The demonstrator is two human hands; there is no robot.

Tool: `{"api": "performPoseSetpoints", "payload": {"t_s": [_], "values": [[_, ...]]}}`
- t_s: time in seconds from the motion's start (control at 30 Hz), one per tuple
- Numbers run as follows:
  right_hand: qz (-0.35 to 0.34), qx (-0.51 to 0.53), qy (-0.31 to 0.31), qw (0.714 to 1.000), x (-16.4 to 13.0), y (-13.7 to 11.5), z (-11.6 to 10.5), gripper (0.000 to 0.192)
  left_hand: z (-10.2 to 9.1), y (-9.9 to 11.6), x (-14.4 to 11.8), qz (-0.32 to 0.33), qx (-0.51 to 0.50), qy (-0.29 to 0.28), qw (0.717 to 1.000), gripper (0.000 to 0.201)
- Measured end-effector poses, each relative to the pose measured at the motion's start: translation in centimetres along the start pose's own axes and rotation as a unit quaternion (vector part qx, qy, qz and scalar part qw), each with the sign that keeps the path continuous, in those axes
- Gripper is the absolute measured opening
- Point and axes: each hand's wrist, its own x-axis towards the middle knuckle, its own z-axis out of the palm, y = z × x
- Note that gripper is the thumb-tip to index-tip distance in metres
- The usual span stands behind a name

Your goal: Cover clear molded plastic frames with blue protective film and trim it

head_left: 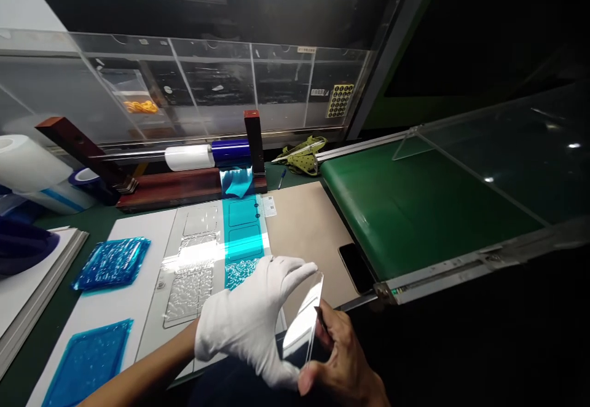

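Glass panel is held on edge above the near rim of the tabletop, gripped at top and bottom by the fingers of the gloved left hand. Its lower edge is pinched by the bare right hand; contact is best kept to the edges, so the faces are left unmarked.

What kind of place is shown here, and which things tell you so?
Probably a factory assembly bench. A green conveyor belt runs beside it, film rolls sit on a rack, and the gloved left hand and bare right hand hold a glass panel.
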Motion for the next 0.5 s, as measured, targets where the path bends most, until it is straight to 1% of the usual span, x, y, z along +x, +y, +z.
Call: {"api": "performPoseSetpoints", "payload": {"t_s": [0.1, 0.2, 0.27, 0.33, 0.37, 0.43, 0.5], "values": [[0.028, 0.011, 0.027, 0.999, -1.1, 0.7, 0.0, 0.082, 0.2, 0.3, 1.0, 0.044, 0.007, -0.004, 0.999, 0.109], [0.054, 0.035, 0.048, 0.997, -2.3, 1.5, 0.3, 0.088, 0.4, 0.7, 1.7, 0.07, 0.017, -0.016, 0.997, 0.11], [0.057, 0.05, 0.061, 0.995, -3.0, 1.9, 0.6, 0.084, 0.6, 1.2, 1.9, 0.067, 0.029, -0.026, 0.997, 0.111], [0.042, 0.085, 0.088, 0.992, -3.5, 2.3, 0.9, 0.077, 0.8, 1.7, 2.0, 0.058, 0.047, -0.023, 0.997, 0.111], [0.028, 0.118, 0.106, 0.987, -3.6, 2.5, 0.9, 0.075, 0.9, 1.9, 2.0, 0.05, 0.062, -0.013, 0.997, 0.111], [0.008, 0.206, 0.143, 0.968, -3.4, 3.5, 0.6, 0.072, 1.3, 2.2, 2.0, 0.038, 0.107, 0.02, 0.993, 0.111], [0.022, 0.256, 0.182, 0.949, -2.5, 5.4, 0.1, 0.063, 1.7, 2.1, 2.1, 0.019, 0.165, 0.054, 0.985, 0.111]]}}
